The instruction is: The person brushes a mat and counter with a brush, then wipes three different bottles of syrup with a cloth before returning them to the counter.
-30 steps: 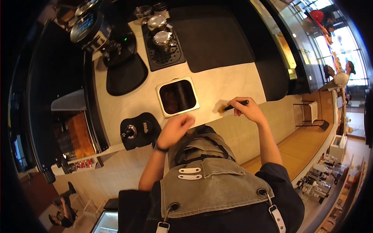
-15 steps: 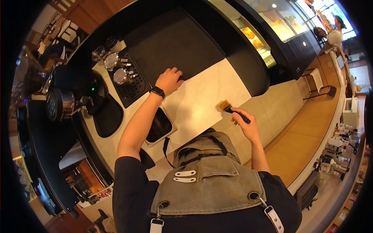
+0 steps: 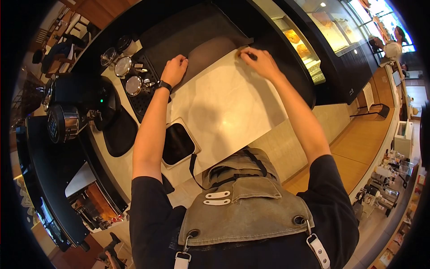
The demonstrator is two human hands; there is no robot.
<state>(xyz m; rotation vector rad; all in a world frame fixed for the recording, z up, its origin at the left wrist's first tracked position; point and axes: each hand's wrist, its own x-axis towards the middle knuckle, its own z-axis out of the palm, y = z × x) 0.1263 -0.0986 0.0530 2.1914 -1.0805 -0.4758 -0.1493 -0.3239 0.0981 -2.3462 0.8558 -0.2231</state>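
A black mat [image 3: 179,33] lies over the far part of the pale counter [image 3: 224,107], its near edge bulging up between my hands. My left hand [image 3: 174,71], with a watch on the wrist, is closed on the mat's near edge at the left. At the mat's right corner, my right hand [image 3: 262,63] is closed around a brush [image 3: 253,57]. Only a bit of its dark handle shows between the fingers; the bristles are hidden. The right fingertips are right at the mat's edge.
Left of the mat, metal portafilters [image 3: 134,85] rest on a black perforated tray [image 3: 139,106]. A coffee grinder [image 3: 67,121] stands farther left. A black-topped recess [image 3: 179,142] is set in the counter near my body. A pastry display case [image 3: 333,49] rises at the right.
My right hand has moved forward and left with the brush to the mat's corner. My left hand has shifted left and closed on the mat, whose near edge is now raised.
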